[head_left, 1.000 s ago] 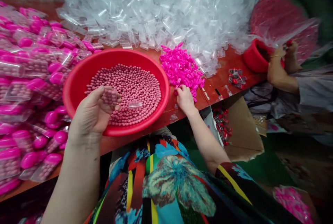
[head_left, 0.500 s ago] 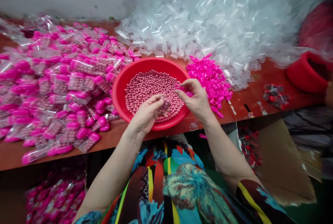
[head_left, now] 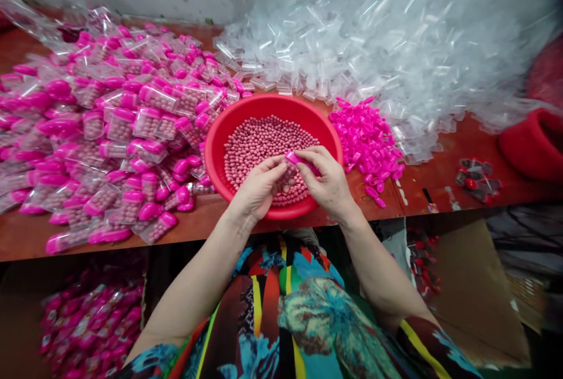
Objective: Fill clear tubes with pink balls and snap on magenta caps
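Observation:
Over a red basin (head_left: 214,150) of small pink balls (head_left: 259,138), my two hands meet. Between the fingers of my left hand (head_left: 260,186) is a small clear container (head_left: 288,175) with pink balls inside, partly hidden by the fingers. My right hand (head_left: 326,182) pinches a bright pink cap (head_left: 292,157) at the container's top end; whether it is fully seated I cannot tell. Right of the basin lies a heap of loose pink caps (head_left: 367,138).
Filled containers with pink caps (head_left: 118,127) cover the table's left. Empty clear containers (head_left: 352,44) pile up along the wall. At the right are a red pot (head_left: 523,144) and several red-and-dark pieces (head_left: 477,179). Below the table's edge sit more pink items (head_left: 94,320) and a cardboard box (head_left: 470,285).
My right hand has brought the pink cap leftward onto the container in my left hand. The hands are now together. The whole view has shifted slightly.

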The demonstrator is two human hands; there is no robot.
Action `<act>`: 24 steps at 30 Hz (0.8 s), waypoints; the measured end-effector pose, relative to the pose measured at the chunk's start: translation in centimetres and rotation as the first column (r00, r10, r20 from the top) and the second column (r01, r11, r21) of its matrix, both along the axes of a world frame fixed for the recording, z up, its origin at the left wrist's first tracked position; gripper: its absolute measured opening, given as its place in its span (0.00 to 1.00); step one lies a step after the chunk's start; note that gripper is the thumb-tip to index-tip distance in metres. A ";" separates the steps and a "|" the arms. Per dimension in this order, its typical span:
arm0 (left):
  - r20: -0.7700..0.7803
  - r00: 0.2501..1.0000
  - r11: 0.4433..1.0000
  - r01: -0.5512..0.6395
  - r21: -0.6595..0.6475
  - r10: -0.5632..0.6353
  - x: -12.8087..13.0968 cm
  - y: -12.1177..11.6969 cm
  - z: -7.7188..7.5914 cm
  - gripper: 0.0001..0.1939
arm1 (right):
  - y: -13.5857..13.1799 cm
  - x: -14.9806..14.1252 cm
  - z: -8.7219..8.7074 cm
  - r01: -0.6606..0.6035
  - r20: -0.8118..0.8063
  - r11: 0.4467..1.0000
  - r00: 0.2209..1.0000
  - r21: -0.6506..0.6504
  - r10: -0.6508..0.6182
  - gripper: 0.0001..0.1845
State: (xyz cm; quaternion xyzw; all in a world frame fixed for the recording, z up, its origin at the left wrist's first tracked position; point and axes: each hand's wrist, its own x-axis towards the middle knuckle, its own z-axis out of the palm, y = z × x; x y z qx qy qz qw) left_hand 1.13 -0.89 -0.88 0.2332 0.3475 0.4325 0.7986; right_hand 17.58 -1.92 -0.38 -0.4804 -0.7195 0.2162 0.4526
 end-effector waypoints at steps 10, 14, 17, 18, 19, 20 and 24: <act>-0.052 0.998 0.999 -0.022 0.043 0.024 -0.1 -0.4 -0.1 0.11 | -0.2 -0.5 -1.1 0.053 -0.143 0.988 0.987 -0.145 -0.074 0.10; -0.073 0.997 0.999 -0.026 0.046 0.029 0.0 -0.4 0.0 0.10 | -0.5 -0.5 -1.2 0.028 -0.040 0.997 0.999 -0.066 -0.031 0.12; -0.092 0.994 0.998 -0.051 0.046 0.055 0.2 -0.5 0.0 0.10 | -0.8 -1.2 -1.3 0.034 0.023 0.999 0.999 -0.015 -0.033 0.14; -0.096 0.993 0.997 -0.069 0.047 0.073 0.3 -0.6 -0.1 0.11 | -0.9 -1.5 -1.3 0.042 0.032 0.999 0.999 -0.001 -0.042 0.14; -0.098 0.991 0.995 -0.088 0.048 0.092 0.3 -0.6 -0.1 0.11 | -0.9 -1.8 -1.4 0.050 0.037 0.999 0.998 0.010 -0.051 0.15; -0.098 0.989 0.993 -0.106 0.049 0.110 0.4 -0.7 -0.2 0.11 | -0.9 -2.1 -1.4 0.053 0.039 0.998 0.998 0.015 -0.054 0.16; -0.075 0.990 0.990 -0.116 0.074 0.122 0.2 -0.9 -0.4 0.15 | -0.6 -1.9 -1.1 -0.023 -0.002 1.000 1.000 0.000 0.023 0.15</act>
